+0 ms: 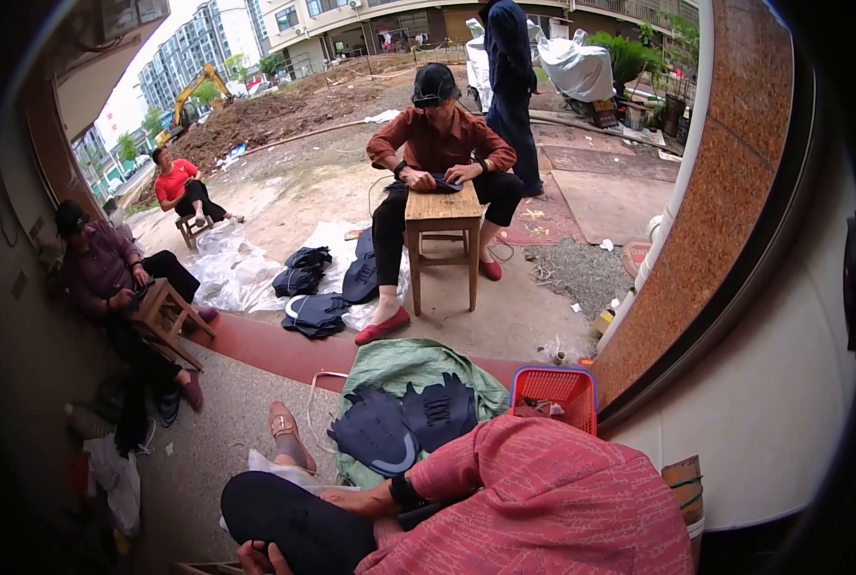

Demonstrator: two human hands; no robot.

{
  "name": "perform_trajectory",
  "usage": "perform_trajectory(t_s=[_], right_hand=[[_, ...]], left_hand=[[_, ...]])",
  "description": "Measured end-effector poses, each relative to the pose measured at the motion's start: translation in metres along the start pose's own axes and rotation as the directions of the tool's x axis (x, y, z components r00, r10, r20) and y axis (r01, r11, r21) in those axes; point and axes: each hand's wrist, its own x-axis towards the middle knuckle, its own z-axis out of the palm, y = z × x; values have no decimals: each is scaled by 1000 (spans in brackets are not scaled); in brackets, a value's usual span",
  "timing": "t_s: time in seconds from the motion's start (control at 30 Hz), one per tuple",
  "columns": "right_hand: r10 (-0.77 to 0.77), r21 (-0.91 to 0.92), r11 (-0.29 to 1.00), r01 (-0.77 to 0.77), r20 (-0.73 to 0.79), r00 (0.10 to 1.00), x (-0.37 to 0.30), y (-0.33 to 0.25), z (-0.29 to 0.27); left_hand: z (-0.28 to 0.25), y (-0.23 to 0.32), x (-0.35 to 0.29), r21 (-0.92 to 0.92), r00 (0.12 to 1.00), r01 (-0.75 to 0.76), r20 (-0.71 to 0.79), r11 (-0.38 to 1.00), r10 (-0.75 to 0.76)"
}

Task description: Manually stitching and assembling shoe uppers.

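Observation:
A smooth, rounded black shape (294, 522), like a broad piece of cloth, lies low in front of me; whether it is loose or over my knee I cannot tell. Bent fingers of my left hand (263, 558) close at its lower left edge, and what they grip is hidden. My right hand (353, 500), below a black wristband and pink sleeve, rests along its upper edge with its fingers mostly hidden. Beyond it, dark navy cloth pieces (375, 428) with toothed edges lie on a green woven sack (404, 359); one has a pale curved strip.
A red plastic basket (595, 388) stands right of the sack. Ahead, a person (447, 144) works dark cloth at a wooden stool (444, 203). Another person (102, 259) sits left at a stool. Dark cloth bundles (315, 314) lie on white plastic. A wall panel (725, 192) rises at right.

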Motion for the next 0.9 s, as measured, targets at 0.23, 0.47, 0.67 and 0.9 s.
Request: perform_trajectory(t_s=[0.23,0.47,0.67,0.9], right_hand=[[-96,32,995,98,-54,994,0,-1,3],[-166,-29,986,166,-5,986,-3,-2,4],[-134,-19,991,134,8,991,-3,-4,5],[-82,-41,996,82,13,997,1,-12,-3]], left_hand=[[0,-5,-1,1,1000,-16,1,1000,16],[0,-8,-4,6,1000,25,-1,1000,-25],[-3,3,-1,53,1000,21,5,998,-22],[0,-2,2,59,999,-46,-12,997,46]])
